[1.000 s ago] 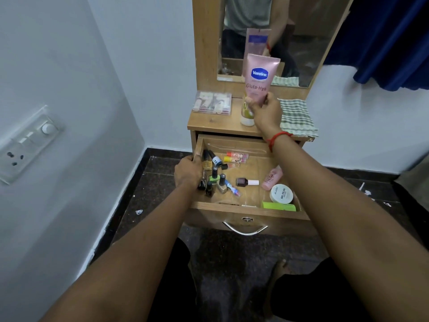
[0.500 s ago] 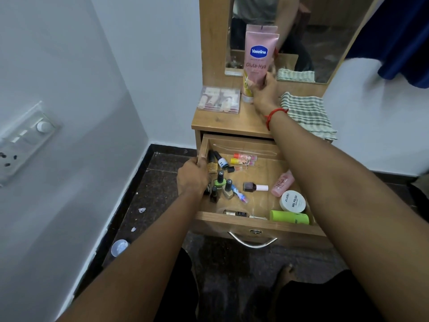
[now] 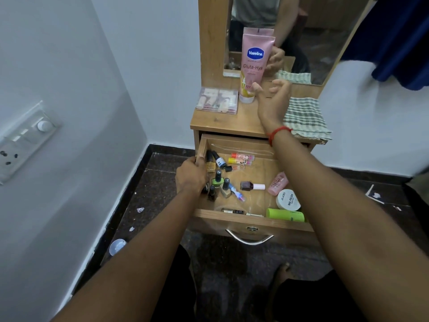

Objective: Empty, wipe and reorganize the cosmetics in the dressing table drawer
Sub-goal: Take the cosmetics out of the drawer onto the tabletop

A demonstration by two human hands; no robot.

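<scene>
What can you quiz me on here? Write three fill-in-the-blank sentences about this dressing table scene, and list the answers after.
1. The Vaseline tube stands upright in front of the ____.
2. The left hand grips the ____ wall of the open drawer.
3. The open right hand wears a ____ thread at its wrist.
Missing words: mirror; left; red.

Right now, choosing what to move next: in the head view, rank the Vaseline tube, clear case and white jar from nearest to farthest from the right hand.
1. Vaseline tube, upright on the tabletop, just beside the right hand.
2. Clear case, on the tabletop, farther left.
3. White jar, down in the open drawer, right side.
</scene>
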